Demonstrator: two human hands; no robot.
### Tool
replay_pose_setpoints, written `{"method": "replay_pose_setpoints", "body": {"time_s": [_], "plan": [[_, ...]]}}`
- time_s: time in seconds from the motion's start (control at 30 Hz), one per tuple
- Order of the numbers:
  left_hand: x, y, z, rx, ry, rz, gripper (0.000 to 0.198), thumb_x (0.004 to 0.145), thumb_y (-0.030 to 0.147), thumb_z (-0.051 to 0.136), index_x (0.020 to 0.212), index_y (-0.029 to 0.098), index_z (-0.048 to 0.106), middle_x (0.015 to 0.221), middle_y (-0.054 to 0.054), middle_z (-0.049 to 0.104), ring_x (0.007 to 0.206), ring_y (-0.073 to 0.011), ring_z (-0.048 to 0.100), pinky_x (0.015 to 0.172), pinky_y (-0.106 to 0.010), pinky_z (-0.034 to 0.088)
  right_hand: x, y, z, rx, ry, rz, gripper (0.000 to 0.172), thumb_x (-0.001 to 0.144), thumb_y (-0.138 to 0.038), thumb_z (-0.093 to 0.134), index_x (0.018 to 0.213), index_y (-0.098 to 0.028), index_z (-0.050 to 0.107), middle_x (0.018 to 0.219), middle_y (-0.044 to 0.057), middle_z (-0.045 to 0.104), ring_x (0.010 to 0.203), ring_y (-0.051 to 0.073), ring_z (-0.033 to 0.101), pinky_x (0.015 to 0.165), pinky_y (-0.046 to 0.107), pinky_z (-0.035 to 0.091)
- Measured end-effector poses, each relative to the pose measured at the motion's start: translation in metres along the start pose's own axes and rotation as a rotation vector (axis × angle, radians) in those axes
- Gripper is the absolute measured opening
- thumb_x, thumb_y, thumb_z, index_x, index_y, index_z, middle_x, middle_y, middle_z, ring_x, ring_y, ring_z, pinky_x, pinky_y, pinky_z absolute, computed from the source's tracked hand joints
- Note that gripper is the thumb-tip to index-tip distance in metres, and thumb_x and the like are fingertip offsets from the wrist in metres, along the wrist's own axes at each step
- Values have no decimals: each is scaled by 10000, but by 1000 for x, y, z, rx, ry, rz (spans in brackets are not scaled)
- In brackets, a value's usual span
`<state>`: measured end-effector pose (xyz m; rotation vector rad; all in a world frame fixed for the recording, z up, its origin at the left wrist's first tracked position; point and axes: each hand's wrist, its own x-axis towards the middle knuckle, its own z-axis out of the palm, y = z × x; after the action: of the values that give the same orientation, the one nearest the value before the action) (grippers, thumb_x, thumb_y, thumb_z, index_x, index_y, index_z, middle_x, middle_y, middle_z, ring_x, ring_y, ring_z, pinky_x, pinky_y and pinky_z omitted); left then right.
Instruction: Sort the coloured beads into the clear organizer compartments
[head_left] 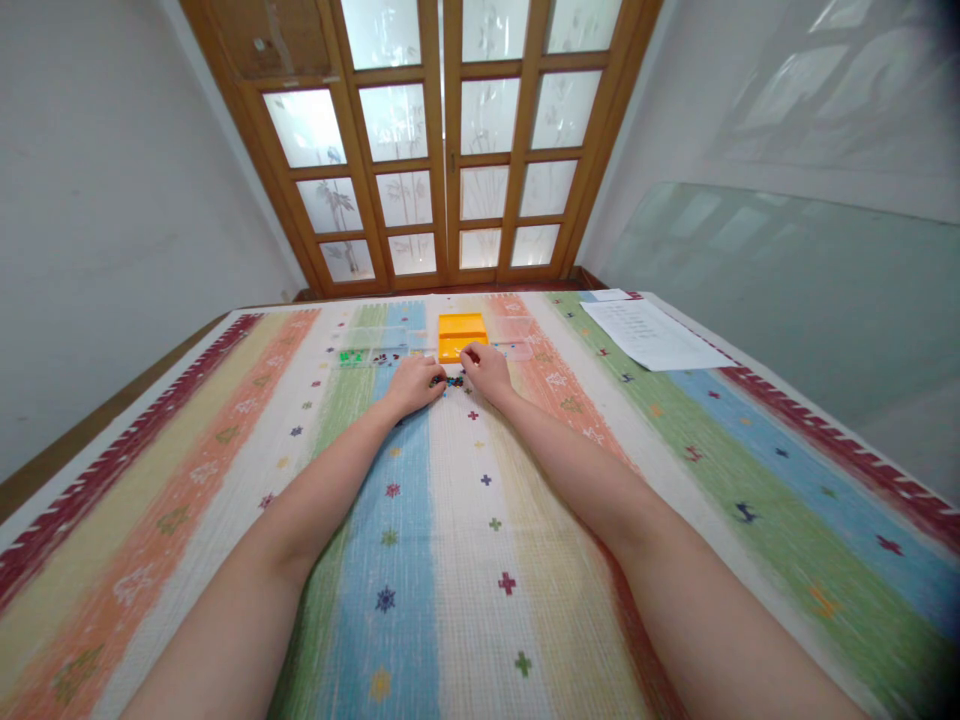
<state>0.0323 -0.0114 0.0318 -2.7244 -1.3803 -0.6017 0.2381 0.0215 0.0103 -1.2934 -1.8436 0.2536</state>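
My left hand (415, 386) rests on the cloth with curled fingertips touching a small pile of dark, mixed-colour bead-like pieces (454, 381). On the pile's other side, my right hand (487, 372) is raised a little, thumb and fingertips pinched together at the front edge of an orange open case (462, 325). Anything in either set of fingertips is too small to make out. Left of the case lies a clear plastic tray (367, 341), with green pieces (351, 357) and dark pieces (386, 358) in separate compartments. A pinkish clear tray (517, 335) sits to the right.
A striped, patterned cloth (450, 560) covers the table. White printed paper (649, 335) lies at the far right, near a glass panel (787, 270) against the wall. Wooden glazed doors (446, 150) stand beyond the table's far edge.
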Motion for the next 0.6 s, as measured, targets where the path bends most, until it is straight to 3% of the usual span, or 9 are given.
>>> {"method": "replay_pose_setpoints", "body": {"time_s": [0.33, 0.6], "plan": [[4, 19, 6, 24, -40, 112, 252, 989, 289, 573, 1071, 245, 807, 961, -102, 719, 993, -283, 628, 911, -430, 445, 2, 8, 5, 34, 34, 17, 218, 976, -299, 526, 877, -211, 699, 860, 37, 724, 778, 187, 615, 732, 295, 405], [3, 20, 7, -32, -57, 106, 249, 992, 274, 567, 1037, 254, 812, 897, -92, 706, 985, -275, 631, 932, -420, 449, 3, 12, 9, 13, 25, -1, 211, 978, -290, 533, 879, -212, 703, 855, 34, 720, 783, 189, 617, 739, 297, 399]]}}
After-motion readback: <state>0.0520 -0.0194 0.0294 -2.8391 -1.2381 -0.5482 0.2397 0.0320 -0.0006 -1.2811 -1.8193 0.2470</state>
